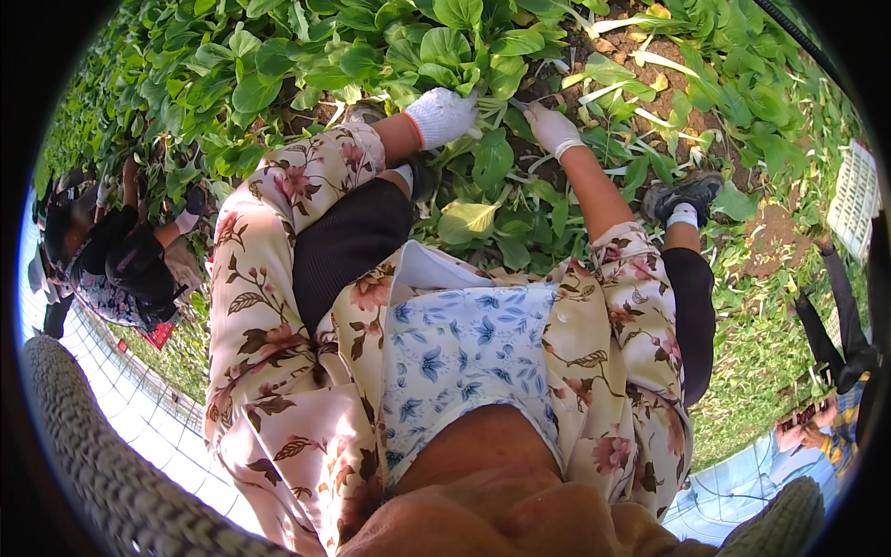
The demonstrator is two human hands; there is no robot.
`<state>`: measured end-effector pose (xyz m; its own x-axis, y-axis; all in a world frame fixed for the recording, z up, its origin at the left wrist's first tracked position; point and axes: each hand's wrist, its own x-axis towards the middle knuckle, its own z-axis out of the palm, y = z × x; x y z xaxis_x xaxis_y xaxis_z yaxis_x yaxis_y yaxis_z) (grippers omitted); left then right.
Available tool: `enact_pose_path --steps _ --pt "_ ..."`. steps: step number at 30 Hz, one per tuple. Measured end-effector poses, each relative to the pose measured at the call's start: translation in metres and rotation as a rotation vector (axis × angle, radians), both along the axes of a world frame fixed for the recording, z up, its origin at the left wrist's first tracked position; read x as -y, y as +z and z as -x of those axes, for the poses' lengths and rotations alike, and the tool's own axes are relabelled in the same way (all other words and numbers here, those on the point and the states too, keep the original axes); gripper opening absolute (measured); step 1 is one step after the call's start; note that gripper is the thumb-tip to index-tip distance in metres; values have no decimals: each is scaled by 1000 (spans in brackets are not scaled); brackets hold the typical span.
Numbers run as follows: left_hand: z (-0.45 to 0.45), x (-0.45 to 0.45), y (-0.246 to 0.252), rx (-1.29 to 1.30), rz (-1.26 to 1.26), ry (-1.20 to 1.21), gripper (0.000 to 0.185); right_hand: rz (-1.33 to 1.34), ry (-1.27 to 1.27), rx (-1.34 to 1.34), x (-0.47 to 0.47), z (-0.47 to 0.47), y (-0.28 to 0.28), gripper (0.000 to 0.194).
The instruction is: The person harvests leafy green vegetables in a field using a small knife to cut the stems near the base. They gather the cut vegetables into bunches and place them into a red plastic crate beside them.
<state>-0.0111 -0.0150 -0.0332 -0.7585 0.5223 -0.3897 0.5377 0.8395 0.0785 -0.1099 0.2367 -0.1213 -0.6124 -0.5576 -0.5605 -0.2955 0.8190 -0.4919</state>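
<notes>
My left hand (445, 117), in a white knit glove with an orange cuff, grips a leafy green plant (445, 59) like pak choi near its base. Its fingertips are partly hidden by leaves. My right hand (552, 129), in a thin pale glove, is closed just to the right of the plant's pale stems (493, 111). A short grey blade (517, 104), apparently a small knife's, juts from its fingers towards those stems. Below the hands, between my legs, lie broad leaves and one yellowing leaf (468, 221).
Dense greens (278, 63) stand at the upper left. Cut plants with pale stems (668, 64) lie on brown soil at the right. My shoe (686, 195) rests there. A white plastic crate (855, 198) is at far right. One person (122, 257) crouches left; another (839, 425) is lower right.
</notes>
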Motion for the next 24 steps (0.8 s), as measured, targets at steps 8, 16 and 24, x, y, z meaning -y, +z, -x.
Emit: enact_pose_path --steps 8,16,24 --pt "7 4 13 19 -141 104 37 -101 -42 41 -62 -27 0 57" --pt "-2 -33 30 -90 -536 163 50 735 -802 698 -63 -23 79 45" --pt "1 -43 46 -95 -771 239 37 -106 -332 -372 -100 10 90 39"
